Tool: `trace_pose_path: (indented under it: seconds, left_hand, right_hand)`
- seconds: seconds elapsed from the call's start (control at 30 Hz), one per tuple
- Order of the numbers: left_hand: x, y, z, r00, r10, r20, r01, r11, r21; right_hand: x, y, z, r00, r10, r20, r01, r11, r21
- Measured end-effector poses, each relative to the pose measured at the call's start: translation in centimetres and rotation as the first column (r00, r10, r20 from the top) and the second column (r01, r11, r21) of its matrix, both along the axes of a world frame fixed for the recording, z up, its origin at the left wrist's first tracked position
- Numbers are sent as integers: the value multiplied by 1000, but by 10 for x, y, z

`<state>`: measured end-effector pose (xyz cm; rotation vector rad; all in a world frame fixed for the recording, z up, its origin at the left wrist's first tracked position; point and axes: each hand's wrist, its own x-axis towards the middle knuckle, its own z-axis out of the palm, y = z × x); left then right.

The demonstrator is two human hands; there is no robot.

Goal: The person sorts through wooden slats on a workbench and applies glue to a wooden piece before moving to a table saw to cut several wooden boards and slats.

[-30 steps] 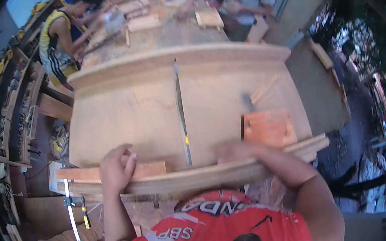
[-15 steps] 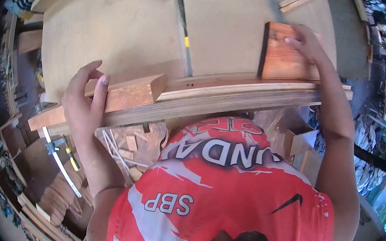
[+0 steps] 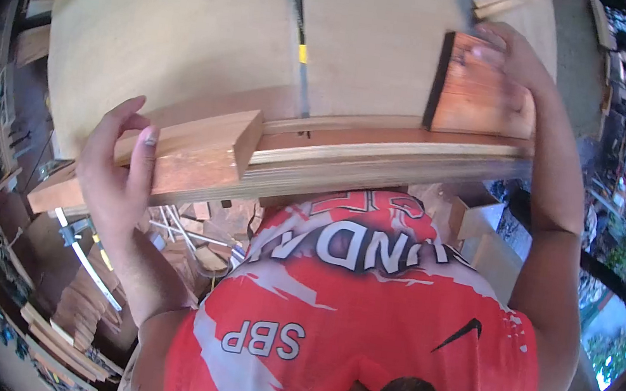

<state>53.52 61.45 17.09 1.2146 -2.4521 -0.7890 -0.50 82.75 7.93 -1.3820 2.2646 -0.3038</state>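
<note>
My left hand (image 3: 112,179) is closed around a long wooden block (image 3: 203,166) at the left, its thumb on the near side and its fingers over the far side. The block lies along the near edge of the worktop. Towards the right, my right hand (image 3: 513,60) grips the upper part of a reddish wooden board (image 3: 469,97) with a dark end. That board stands on edge on a narrow wooden rail (image 3: 349,153). Part of my right hand is blurred.
The pale plywood worktop (image 3: 185,31) stretches beyond the rail. A dark rod with a yellow band (image 3: 303,54) lies across it, and small wood strips (image 3: 501,4) sit at the far right. Below are wood offcuts (image 3: 211,260) and a metal clamp (image 3: 89,266).
The view has shifted slightly. The reddish board and my right hand appear a little further right, and my left hand a little further left. Both hands keep their holds.
</note>
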Motion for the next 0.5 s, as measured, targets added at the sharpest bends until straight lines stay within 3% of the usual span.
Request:
trace_pose_path:
  seconds: [0.07,0.1,0.17,0.23,0.3,0.37,0.4,0.43,0.47,0.5]
  left_hand:
    - [2,-1,-1,999,-14,-28,14,1000,-5]
    - [3,-1,-1,1000,-27,6,27,1000,-6]
    - [3,-2,-1,999,-44,14,45,998,-34]
    - [4,-2,-2,998,-43,42,44,999,-10]
    - [1,2,2,999,-11,31,12,1000,-26]
    - [3,9,0,997,21,-69,-34,980,-194]
    - [3,15,-4,987,3,-159,-56,943,-327]
    - [-3,36,-6,965,-44,-260,-49,940,-339]
    - [-15,65,-6,932,-88,-353,-44,936,-348]
    - [-37,87,-4,877,-300,-376,149,913,-381]
  right_hand:
    - [-13,2,-11,987,-91,132,107,987,-117]
    - [-25,3,-15,989,-95,112,109,986,-129]
    - [-51,4,-13,983,-138,-122,104,963,-248]
    - [-61,6,-3,970,-174,-171,118,949,-293]
    - [-62,6,1,985,-110,130,120,990,-68]
    - [-50,14,-2,992,-10,123,21,996,-85]
    - [-45,17,-2,996,68,61,-69,998,4]
    - [-41,19,-4,988,152,7,-152,984,95]
    - [-37,20,-5,985,169,25,-171,982,79]
    - [-34,20,-5,981,192,-1,-191,980,61]
